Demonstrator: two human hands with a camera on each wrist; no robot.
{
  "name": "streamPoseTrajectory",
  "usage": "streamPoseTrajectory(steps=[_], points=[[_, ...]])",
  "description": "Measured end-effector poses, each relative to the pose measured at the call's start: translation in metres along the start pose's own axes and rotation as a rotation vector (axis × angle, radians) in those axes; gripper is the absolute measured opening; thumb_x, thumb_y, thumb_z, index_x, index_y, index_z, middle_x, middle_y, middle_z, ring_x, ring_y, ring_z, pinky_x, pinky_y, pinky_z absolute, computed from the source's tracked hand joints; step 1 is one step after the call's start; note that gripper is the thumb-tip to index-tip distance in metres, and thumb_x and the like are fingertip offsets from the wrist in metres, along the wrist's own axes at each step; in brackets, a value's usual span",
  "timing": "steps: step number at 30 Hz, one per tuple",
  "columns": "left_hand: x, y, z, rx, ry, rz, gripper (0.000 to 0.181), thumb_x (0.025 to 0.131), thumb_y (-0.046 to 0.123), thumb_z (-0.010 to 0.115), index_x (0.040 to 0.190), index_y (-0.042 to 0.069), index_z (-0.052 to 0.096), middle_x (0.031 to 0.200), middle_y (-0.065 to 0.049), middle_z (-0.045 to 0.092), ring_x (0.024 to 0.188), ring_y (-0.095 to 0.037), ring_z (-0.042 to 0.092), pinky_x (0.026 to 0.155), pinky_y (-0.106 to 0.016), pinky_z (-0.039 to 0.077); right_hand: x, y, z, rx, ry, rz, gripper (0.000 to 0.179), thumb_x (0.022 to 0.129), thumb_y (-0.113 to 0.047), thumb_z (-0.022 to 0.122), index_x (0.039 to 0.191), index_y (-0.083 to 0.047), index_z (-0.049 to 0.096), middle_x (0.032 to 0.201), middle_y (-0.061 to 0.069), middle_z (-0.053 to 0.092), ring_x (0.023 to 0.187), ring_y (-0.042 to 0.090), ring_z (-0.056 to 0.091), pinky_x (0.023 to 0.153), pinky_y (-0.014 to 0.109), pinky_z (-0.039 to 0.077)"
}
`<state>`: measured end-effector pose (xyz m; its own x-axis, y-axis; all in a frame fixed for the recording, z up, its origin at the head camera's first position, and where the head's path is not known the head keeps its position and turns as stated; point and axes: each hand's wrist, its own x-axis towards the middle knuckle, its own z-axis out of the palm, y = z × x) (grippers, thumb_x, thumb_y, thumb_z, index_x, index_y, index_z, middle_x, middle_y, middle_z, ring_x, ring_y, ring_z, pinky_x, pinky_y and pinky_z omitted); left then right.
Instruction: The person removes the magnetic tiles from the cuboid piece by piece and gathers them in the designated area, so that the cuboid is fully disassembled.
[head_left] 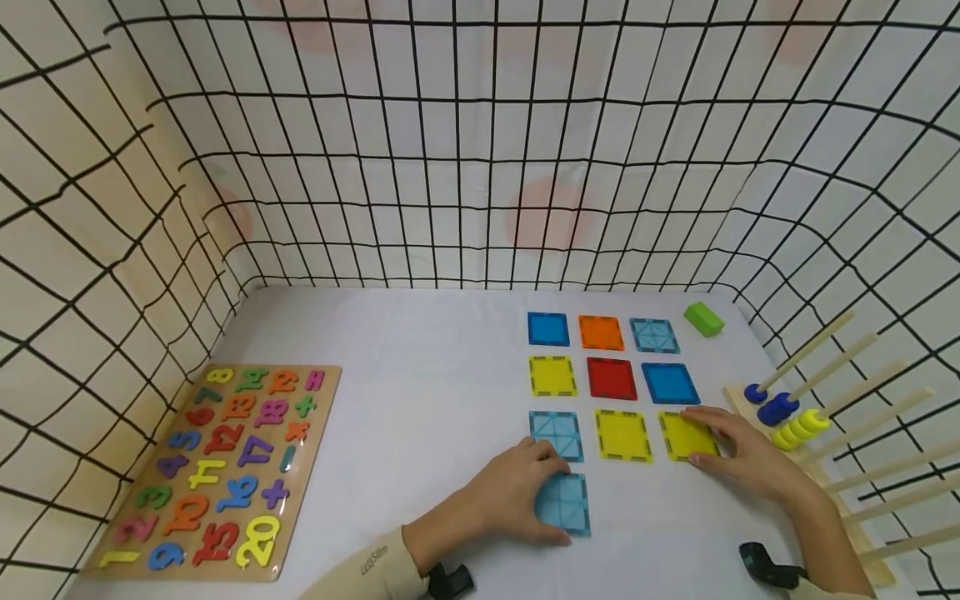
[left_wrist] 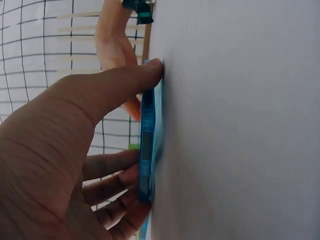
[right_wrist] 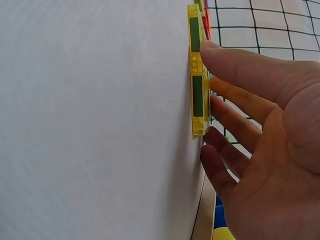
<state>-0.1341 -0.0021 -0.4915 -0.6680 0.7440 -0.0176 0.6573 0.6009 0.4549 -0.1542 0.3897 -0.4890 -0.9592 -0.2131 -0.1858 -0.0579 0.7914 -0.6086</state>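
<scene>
My left hand (head_left: 517,490) grips a clear light-blue magnetic tile (head_left: 566,506) by its edges, thumb on the near side and fingers on the far side. In the left wrist view this tile (left_wrist: 146,145) is seen edge-on, close to the white surface. Just beyond it lies another light-blue tile (head_left: 557,433), which the fingertips partly cover. On the right, my right hand (head_left: 750,458) holds a yellow magnetic tile (head_left: 681,437) between thumb and fingers at its right side. The right wrist view shows that yellow tile (right_wrist: 197,95) edge-on, low at the table.
More square tiles lie in rows, among them a red tile (head_left: 611,379) and an orange tile (head_left: 600,332). A green block (head_left: 703,319) sits behind. A pegged counting rack (head_left: 735,404) stands right, a number puzzle board (head_left: 315,467) left. Black wire mesh (head_left: 491,158) encloses the table.
</scene>
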Motion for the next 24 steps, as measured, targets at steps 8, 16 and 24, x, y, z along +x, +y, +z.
streamPoseTrajectory(steps=[8,16,24], points=[[0.0009,0.0072,0.0045,0.076,0.001,-0.005,0.081,0.077,0.076,0.073,0.137,0.022,0.064,0.125,0.007,0.058,0.102,-0.005,0.046,0.078,-0.011,0.045,-0.0016,-0.0022,-0.0011,0.006,-0.008,0.014,0.074,0.089,-0.036,0.079,0.152,-0.012,0.049,0.161,0.025,0.036,0.147,0.056,0.025,0.111,0.077,0.027],[0.0010,0.0094,0.0036,0.099,0.006,0.000,0.083,0.077,0.076,0.073,0.138,0.021,0.064,0.125,0.006,0.059,0.102,-0.005,0.046,0.078,-0.010,0.044,-0.0019,-0.0042,-0.0022,0.025,-0.008,0.012,0.075,0.089,-0.034,0.080,0.153,-0.011,0.049,0.162,0.026,0.034,0.148,0.057,0.022,0.112,0.077,0.026],[0.0001,0.0097,0.0040,0.099,-0.009,-0.013,0.084,0.076,0.077,0.073,0.140,0.023,0.063,0.127,0.007,0.057,0.104,-0.005,0.046,0.080,-0.010,0.045,-0.0021,-0.0021,0.0004,0.020,-0.014,0.015,0.075,0.090,-0.034,0.079,0.154,-0.012,0.047,0.162,0.027,0.033,0.147,0.058,0.023,0.109,0.079,0.026]])
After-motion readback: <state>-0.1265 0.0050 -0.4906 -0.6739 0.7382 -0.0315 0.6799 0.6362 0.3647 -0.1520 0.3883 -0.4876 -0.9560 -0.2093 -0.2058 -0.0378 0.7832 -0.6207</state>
